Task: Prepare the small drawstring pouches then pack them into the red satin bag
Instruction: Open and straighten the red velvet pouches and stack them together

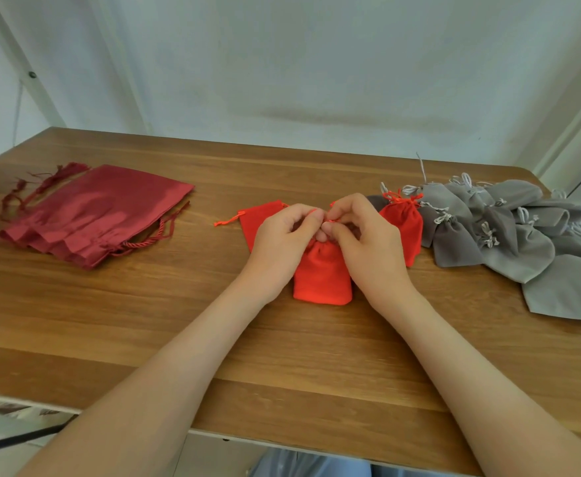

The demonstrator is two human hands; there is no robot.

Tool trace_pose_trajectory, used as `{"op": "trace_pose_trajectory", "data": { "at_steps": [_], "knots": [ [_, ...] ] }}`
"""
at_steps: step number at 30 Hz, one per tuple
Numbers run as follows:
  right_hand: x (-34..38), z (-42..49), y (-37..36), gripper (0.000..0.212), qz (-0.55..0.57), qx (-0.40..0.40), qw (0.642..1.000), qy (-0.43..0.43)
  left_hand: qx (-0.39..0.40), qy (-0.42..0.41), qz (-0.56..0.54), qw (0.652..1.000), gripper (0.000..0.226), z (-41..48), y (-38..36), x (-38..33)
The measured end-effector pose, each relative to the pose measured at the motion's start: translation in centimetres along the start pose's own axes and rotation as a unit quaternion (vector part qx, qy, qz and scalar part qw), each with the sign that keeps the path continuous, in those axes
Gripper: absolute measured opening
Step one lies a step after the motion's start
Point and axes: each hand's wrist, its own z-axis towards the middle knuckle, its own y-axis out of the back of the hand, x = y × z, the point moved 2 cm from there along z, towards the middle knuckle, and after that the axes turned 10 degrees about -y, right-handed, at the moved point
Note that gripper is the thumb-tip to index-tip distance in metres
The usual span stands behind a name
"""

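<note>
Red drawstring pouch (322,277) lies at frame centre on the table (144,321). Its long axis runs up-frame, with the gathered mouth uppermost and the body between the two wrists. Over that mouth the left hand (282,235) and right hand (368,235) meet, fingertips pinching its cord (332,221). The red satin bag (93,215) lies well apart at upper left, nearer the left hand.

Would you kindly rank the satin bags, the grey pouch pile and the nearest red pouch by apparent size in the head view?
1. grey pouch pile, cut off by the frame.
2. satin bags, somewhat smaller.
3. nearest red pouch, smallest, partly covered.
</note>
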Motion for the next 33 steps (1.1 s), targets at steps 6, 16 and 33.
{"op": "trace_pose_trajectory", "data": {
  "at_steps": [6, 16, 33],
  "knots": [
    [0.1, 0.3, 0.6, 0.027, 0.031, 0.029, 0.999, -0.022, 0.014, 0.048, -0.105, 0.993, 0.015, 0.4, 0.0, 0.2],
    [-0.5, 0.7, 0.5, 0.030, 0.182, 0.115, 0.968, -0.128, 0.031, 0.084, -0.148, 0.985, 0.022, 0.6, 0.4, 0.2],
    [-0.8, 0.3, 0.1, 0.029, -0.015, 0.097, 0.995, -0.017, 0.120, -0.160, 0.296, 0.934, 0.006, 0.2, 0.7, 0.1]
  ]
}}
